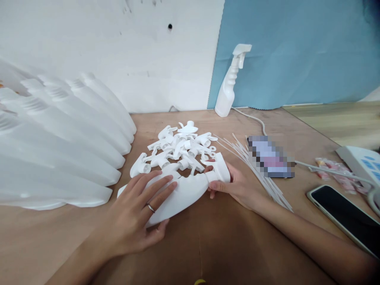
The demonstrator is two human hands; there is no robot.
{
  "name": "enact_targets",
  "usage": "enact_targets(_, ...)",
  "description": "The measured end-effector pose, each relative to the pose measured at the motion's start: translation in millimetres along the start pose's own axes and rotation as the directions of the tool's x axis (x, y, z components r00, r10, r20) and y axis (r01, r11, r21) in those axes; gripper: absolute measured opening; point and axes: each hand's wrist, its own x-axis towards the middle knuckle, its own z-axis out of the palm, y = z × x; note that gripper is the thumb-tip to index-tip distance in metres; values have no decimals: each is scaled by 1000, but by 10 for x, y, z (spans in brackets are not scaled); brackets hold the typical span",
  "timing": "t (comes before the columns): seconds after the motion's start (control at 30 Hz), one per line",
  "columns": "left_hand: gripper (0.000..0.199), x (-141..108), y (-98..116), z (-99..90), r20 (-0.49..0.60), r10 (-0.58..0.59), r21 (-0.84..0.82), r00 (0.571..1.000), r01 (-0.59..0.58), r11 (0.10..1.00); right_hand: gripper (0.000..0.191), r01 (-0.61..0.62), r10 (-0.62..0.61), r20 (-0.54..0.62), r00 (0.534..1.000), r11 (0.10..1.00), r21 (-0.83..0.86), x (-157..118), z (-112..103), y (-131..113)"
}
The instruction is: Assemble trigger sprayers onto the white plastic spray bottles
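Note:
A white spray bottle [181,198] lies on its side between my hands, its neck pointing right. My left hand [142,209] is wrapped over the bottle's body, a ring on one finger. At the neck, my right hand [228,184] grips a white trigger spray head [221,168], thumb near the collar. The spray head sits at the bottle's mouth; whether it is screwed tight I cannot tell. Just behind the bottle is a heap of loose white trigger heads [181,146]. Thin white dip tubes [261,174] lie to the right of my right hand.
Several white bottles [74,138] stand packed at the left. One bottle with its spray head [227,91] stands upright at the back. On the right are a blurred-out phone [270,156], a dark phone [344,213], small wrapped packets [338,174], a white device [362,162] and cables.

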Motion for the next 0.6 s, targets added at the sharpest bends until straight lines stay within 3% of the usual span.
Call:
enact_targets(0.23, 71, -12, 13, -3, -1, 3, -38, 1000, -3, 999, 34, -70, 67, -39, 997, 994, -84, -22, -19, 4)
enact_targets(0.47, 71, -8, 52, -23, -21, 25, -58, 999, -26, 998, 41, -118, 106, -106, 989, 986, -120, -79, 59, 5)
enact_targets(0.6, 61, 34, 106, -48, -7, -11, -13, 1000, 11, 1000, 42, -105, 96, -93, 991, 990, -99, -58, 65, 26)
